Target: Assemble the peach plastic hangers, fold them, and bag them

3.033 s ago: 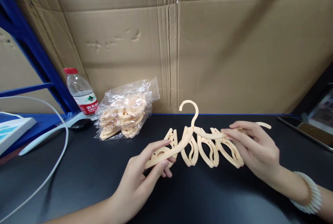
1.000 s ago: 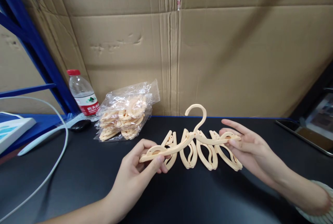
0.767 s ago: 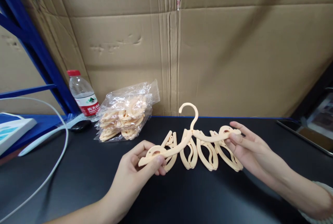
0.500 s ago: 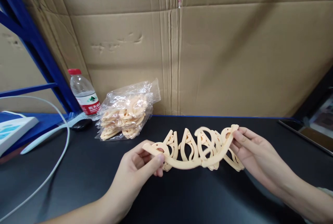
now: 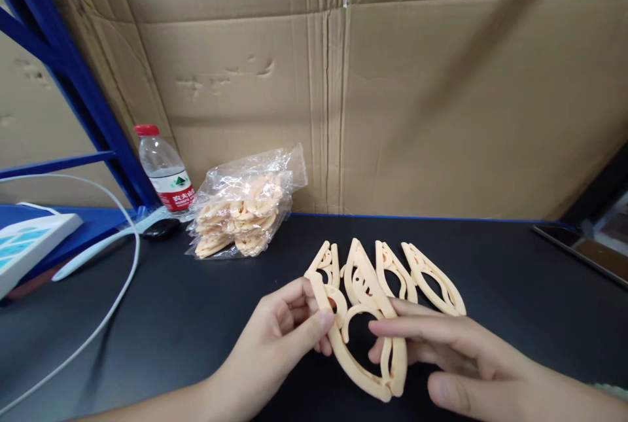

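Note:
My left hand [image 5: 289, 330] is closed on one arm of a cream folding hanger [image 5: 358, 376], pinching it between thumb and fingers. The hanger is partly folded, its hinge end towards me and its arms pointing away. At its right arm is my right hand [image 5: 441, 343], fingers stretched out and thumb well apart. Its index finger crosses in front of that arm, and other fingers pass behind it. Behind the held piece, several folded hangers [image 5: 436, 281] lie in a row on the black table; the held hanger and my hands partly hide some of them.
A clear plastic bag of hangers [image 5: 245, 212] lies at the back left, beside a red-capped water bottle [image 5: 169, 173]. A white cable [image 5: 132, 265] loops over the left side. Cardboard [image 5: 441, 114] stands along the back, and a dark flat device [image 5: 583, 252] lies far right.
The hanger's arms were spread wide; they have swung together and it sits lower, nearer me. My right hand has moved left and down, and its thumb has come off the arm.

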The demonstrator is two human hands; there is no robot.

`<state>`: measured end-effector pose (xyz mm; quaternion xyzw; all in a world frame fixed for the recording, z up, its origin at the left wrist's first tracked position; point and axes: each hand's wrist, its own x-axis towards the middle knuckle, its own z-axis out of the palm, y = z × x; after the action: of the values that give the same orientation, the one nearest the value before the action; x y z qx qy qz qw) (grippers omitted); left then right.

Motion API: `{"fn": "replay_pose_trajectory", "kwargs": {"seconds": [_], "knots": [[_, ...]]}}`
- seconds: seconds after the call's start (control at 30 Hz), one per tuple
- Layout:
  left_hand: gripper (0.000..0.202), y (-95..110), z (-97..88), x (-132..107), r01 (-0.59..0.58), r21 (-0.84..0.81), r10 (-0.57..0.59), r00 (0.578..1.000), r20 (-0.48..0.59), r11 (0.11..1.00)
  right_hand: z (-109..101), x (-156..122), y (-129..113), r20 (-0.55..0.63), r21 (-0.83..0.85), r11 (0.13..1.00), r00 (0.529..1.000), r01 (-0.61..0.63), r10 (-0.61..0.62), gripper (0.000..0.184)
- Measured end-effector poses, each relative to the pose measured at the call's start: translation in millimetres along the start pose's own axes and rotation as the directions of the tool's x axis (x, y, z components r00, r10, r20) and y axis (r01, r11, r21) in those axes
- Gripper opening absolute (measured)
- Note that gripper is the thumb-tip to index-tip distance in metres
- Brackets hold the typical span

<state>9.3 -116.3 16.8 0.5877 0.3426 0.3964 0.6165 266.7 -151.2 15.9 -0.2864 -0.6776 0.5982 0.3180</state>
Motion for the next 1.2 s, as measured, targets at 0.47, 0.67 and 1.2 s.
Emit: {"fn": "replay_pose_trajectory", "kwargs": {"seconds": [0.47, 0.67, 1.2], "knots": [[0.018, 1.2, 5.4, -6.5, -0.033, 0.050, 0.030, 0.998, 0.056, 0.998, -1.2, -5.1, 3.6, -0.046, -0.244, 0.970, 0.999, -0.022, 0.011, 0.057], [0.011, 2.3, 6.8, -9.4, -0.063, 0.070, 0.056, 0.994, 0.090, 0.996, -1.1, -4.7, 2.4, -0.060, -0.336, 0.941, 0.998, -0.021, 0.001, 0.062], [0.020, -5.3, 6.8, -4.0, -0.009, 0.097, 0.004, 0.998, 0.060, 0.995, 11.9, -1.5, -5.2, 0.037, -0.329, 0.944, 0.999, -0.004, 0.017, 0.063]]}}
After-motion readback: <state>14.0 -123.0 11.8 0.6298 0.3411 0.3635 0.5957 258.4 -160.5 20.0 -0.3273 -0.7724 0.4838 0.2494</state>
